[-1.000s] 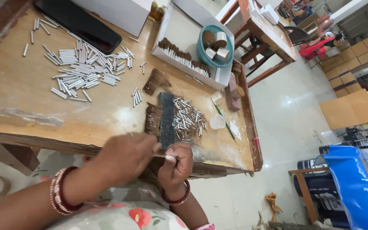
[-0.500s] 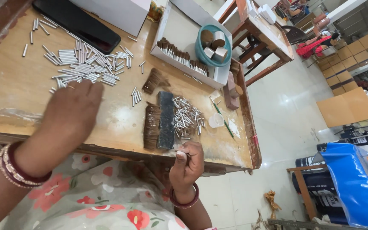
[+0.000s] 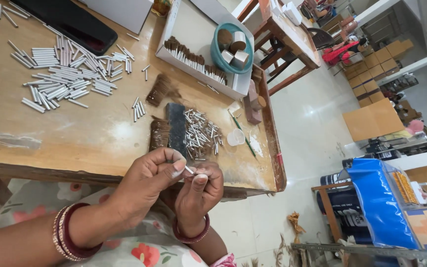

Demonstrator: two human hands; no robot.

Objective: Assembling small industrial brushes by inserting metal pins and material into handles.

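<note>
Brightness: bright, even daylight-like light across the scene.
Glare: a pale sheen on the worn wooden counter and on the glossy light floor.
Shadows: soft and short, beneath the scattered silver metal tubes.
Focus: sharp centre, far background slightly soft.
Distortion: wide-angle stretching, with lines bending at the edges.

wooden table, metal tubes, white tray

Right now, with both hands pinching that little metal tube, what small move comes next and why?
Probably seat the bristle tuft deeper into the small metal tube: left hand and right hand meet at its ends over the table edge, and finished brush heads fill the white tray.
</note>
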